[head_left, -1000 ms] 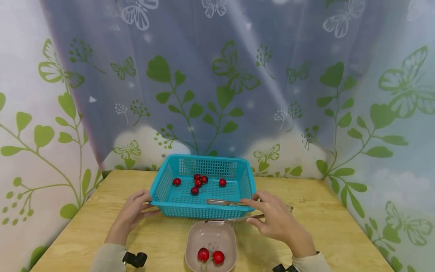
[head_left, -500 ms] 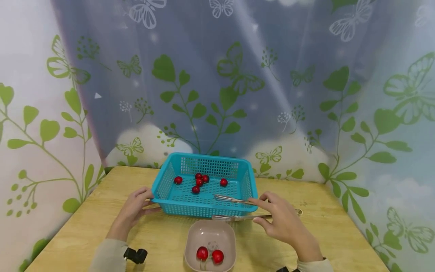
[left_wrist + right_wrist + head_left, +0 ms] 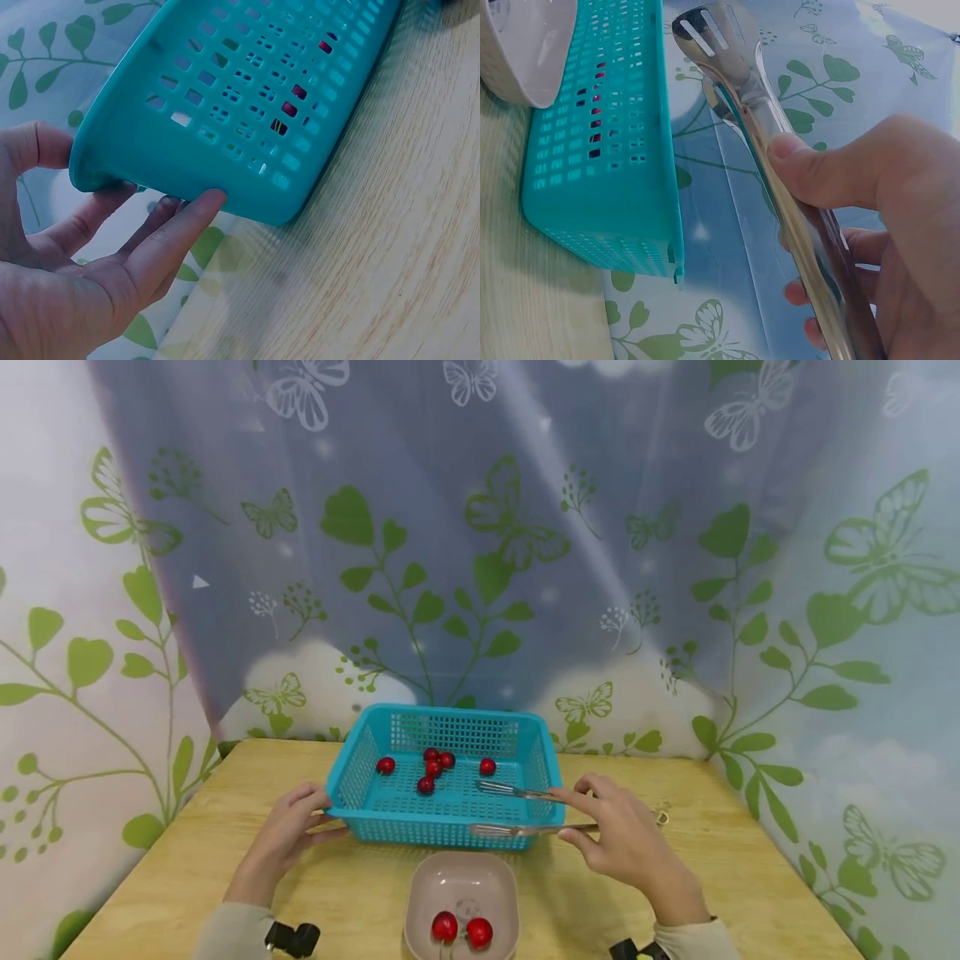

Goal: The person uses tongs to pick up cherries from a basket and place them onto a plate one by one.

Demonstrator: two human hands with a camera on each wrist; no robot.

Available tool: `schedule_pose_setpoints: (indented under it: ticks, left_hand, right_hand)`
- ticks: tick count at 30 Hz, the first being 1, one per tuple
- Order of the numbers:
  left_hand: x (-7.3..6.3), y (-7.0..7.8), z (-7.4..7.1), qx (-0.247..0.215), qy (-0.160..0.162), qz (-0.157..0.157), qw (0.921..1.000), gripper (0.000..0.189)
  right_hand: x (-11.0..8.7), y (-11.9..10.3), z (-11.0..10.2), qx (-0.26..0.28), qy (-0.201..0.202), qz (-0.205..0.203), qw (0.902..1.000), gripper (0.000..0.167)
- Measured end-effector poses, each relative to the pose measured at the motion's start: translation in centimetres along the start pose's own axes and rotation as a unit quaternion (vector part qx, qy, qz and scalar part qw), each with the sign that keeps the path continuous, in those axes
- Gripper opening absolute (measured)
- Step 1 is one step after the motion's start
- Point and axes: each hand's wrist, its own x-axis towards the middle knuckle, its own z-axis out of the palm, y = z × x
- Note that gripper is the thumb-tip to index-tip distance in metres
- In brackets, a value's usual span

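My left hand [image 3: 288,835] grips the left front corner of a blue plastic basket [image 3: 247,199], thumb at the rim and fingers against the wall. Several red cherries [image 3: 432,768] lie on the basket's floor, mostly clustered left of centre. My right hand [image 3: 626,839] holds metal tongs [image 3: 780,161] with slotted ends, thumb on one arm and fingers on the other. In the head view, the tongs' arms stand apart. One end is over the basket's inside, the other before its front wall, with nothing between them.
A beige square bowl [image 3: 461,877] with two cherries [image 3: 461,930] stands on the wooden table [image 3: 360,893], just in front of the basket. A patterned curtain [image 3: 450,568] hangs behind the table and along its sides.
The tongs have shifted slightly right and up, so the lower end has moved from the bowl's far rim to before the basket's front wall. My left hand keeps its hold.
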Motion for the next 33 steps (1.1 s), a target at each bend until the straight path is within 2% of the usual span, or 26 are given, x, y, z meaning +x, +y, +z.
schedule_pose_setpoints:
  ticks: [5, 21, 33]
  left_hand:
    - [-0.1, -0.2, 0.1, 0.003, 0.004, 0.002, 1.0, 0.016]
    - [-0.1, 0.0, 0.2, -0.006, 0.004, -0.002, 1.0, 0.012]
    - [-0.2, -0.1, 0.2, -0.004, 0.01, -0.004, 0.9999, 0.013]
  right_hand:
    - [0.8, 0.5, -0.2, -0.018, -0.01, 0.006, 0.9998, 0.049]
    - [4.3, 1.2, -0.8, -0.046, -0.067, -0.009, 0.9967, 0.048]
    - [8.5, 3.2, -0.2, -0.054, -0.148, 0.028, 0.9872, 0.044]
